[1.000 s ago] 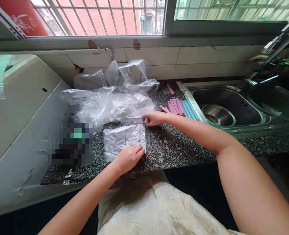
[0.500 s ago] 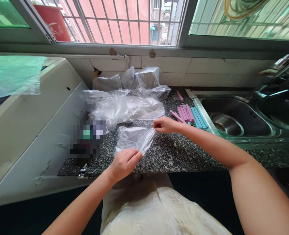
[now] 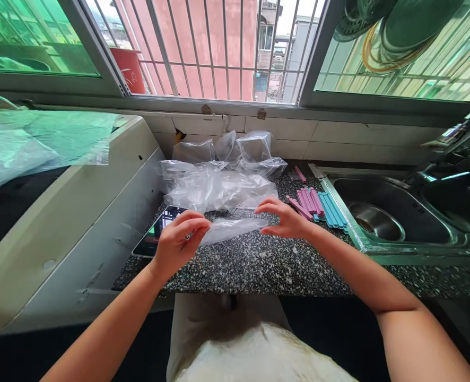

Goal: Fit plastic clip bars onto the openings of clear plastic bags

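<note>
The left hand (image 3: 178,240) and the right hand (image 3: 285,218) held a clear plastic bag (image 3: 231,229) stretched between them, lifted just above the speckled granite counter (image 3: 259,265). The bag looked thin, glossy and see-through, pulled into a narrow, flattened strip with soft creases along its length, the dark stone showing through it. The left hand's fingers were curled closed, pinching the bag's left end between thumb and fingertips. The right hand was partly open, fingers spread and arched, with thumb and fingertips gripping the right end. Behind the bag lay a loose pile of clear plastic bags (image 3: 219,180) against the tiled wall. A phone (image 3: 157,233) rested on the counter just beside the left hand. Pink and blue sealing clips (image 3: 316,204) lay near the right hand, beside the steel sink (image 3: 394,217).
</note>
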Motion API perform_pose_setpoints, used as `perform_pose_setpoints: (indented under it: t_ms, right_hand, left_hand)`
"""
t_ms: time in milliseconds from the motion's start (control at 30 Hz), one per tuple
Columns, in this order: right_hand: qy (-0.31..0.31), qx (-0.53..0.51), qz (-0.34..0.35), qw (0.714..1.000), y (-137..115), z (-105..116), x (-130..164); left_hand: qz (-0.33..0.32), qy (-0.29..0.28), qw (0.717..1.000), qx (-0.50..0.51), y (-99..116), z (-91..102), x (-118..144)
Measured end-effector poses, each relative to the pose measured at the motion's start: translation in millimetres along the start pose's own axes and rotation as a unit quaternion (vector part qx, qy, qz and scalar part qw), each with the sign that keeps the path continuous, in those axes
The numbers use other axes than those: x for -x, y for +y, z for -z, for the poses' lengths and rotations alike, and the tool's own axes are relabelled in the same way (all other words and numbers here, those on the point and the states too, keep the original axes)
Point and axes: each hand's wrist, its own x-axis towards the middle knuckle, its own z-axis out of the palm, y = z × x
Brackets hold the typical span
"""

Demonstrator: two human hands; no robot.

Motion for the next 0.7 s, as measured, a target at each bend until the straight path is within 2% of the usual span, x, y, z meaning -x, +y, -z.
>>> perform_pose_setpoints:
  t_ms: [200,367,567,700]
  right_hand:
    - [0.1,-0.042,0.002,0.994,-15.0,-9.5,-14.0]
    - [0.144,-0.033,-0.005,0.989,-29.5,-5.4,-24.0]
    - [0.171,-0.028,-0.049,0.984,-34.0,0.3,-27.4]
    - [0.164,-0.031,-0.092,0.982,-35.0,7.7,-26.5]
  left_hand:
    - [0.121,0.056,0.989,0.064,-6.5,9.1,5.3]
    - [0.205,0.113,0.955,0.183,-10.1,3.3,4.2]
    - [0.333,0.114,0.888,0.296,-13.2,-5.5,2.1]
    - [0.357,0.08,0.872,0.326,-12.7,-9.4,-2.7]
